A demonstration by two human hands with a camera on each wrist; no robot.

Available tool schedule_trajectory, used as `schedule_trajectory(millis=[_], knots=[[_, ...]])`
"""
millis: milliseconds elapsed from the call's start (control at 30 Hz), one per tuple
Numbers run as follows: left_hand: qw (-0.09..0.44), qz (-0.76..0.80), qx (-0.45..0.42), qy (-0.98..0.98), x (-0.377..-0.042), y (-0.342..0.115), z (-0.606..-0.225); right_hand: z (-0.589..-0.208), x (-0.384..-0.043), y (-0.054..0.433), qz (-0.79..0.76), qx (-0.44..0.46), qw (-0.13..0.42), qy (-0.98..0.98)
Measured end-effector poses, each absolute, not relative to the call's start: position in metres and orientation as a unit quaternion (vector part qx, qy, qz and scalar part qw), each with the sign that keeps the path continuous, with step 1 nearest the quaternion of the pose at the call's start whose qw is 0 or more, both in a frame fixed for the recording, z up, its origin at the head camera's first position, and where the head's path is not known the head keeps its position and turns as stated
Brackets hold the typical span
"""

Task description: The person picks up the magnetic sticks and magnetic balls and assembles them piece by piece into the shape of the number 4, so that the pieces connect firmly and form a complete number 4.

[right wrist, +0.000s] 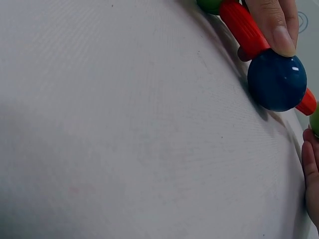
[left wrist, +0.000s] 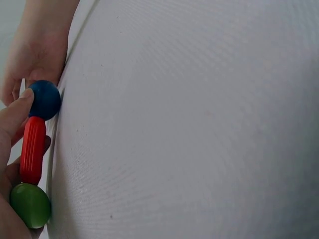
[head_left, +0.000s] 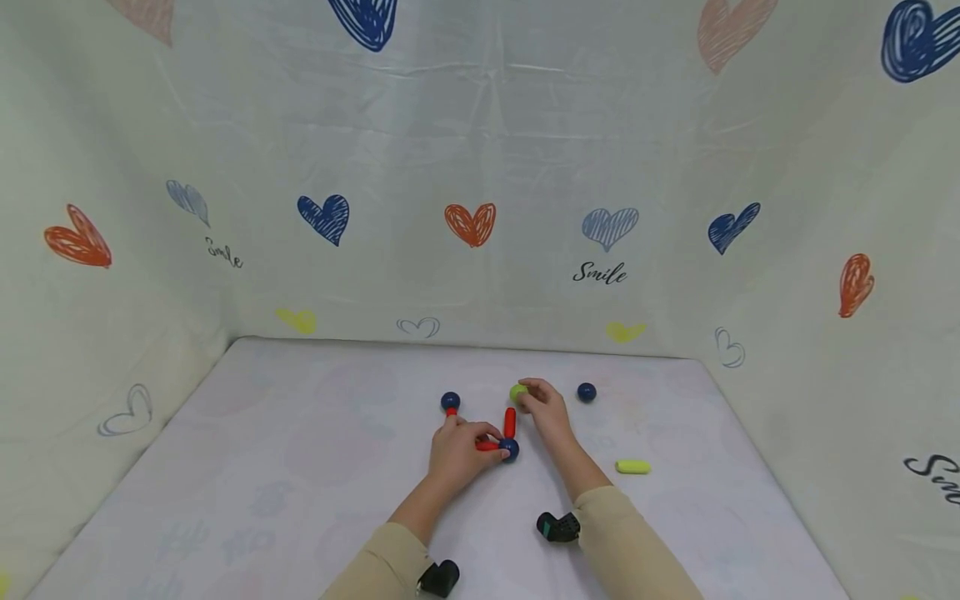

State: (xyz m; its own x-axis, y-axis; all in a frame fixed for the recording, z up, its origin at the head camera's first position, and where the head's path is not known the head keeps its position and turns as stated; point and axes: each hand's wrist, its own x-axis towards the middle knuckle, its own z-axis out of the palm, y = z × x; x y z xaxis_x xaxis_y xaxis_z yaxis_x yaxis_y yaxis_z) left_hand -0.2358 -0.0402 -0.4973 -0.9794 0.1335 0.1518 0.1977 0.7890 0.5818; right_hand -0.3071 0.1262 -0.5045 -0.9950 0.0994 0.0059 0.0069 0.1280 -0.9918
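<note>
My left hand (head_left: 456,454) grips a toy assembly of balls and rods low over the table. Its thumb rests on a blue ball (left wrist: 46,100), joined to a red ribbed rod (left wrist: 33,152) with a green ball (left wrist: 31,205) at the other end, beside the palm. A second red rod (head_left: 510,422) sticks out from that blue ball, away from me. Near its far end, my right hand (head_left: 546,408) pinches another green ball (head_left: 518,392) in its fingertips. Beyond the left hand, another blue ball (head_left: 450,402) sits on a short visible bit of red rod (head_left: 452,412).
A loose blue ball (head_left: 587,392) lies to the right of the right hand. Nearer, a yellow-green rod (head_left: 633,467) lies by the right forearm. The white-covered table (head_left: 247,467) meets a heart-printed curtain (head_left: 525,292) at its back edge.
</note>
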Motion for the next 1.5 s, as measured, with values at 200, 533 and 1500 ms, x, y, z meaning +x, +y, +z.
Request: schedule_trajectory(millis=[200,533,1500], knots=[[0.052,-0.318,-0.088,-0.943,-0.235,-0.039,-0.497,-0.505,-0.306,0.127,0.658,-0.024,0.032,-0.752],[0.052,-0.325,-0.084,-0.941,-0.235,-0.037,-0.494,-0.505,-0.306,0.129,0.637,-0.012,0.016,-0.770],[0.029,-0.319,-0.121,-0.939,-0.235,-0.047,-0.491,-0.511,-0.303,0.133,0.587,0.042,-0.030,-0.808]])
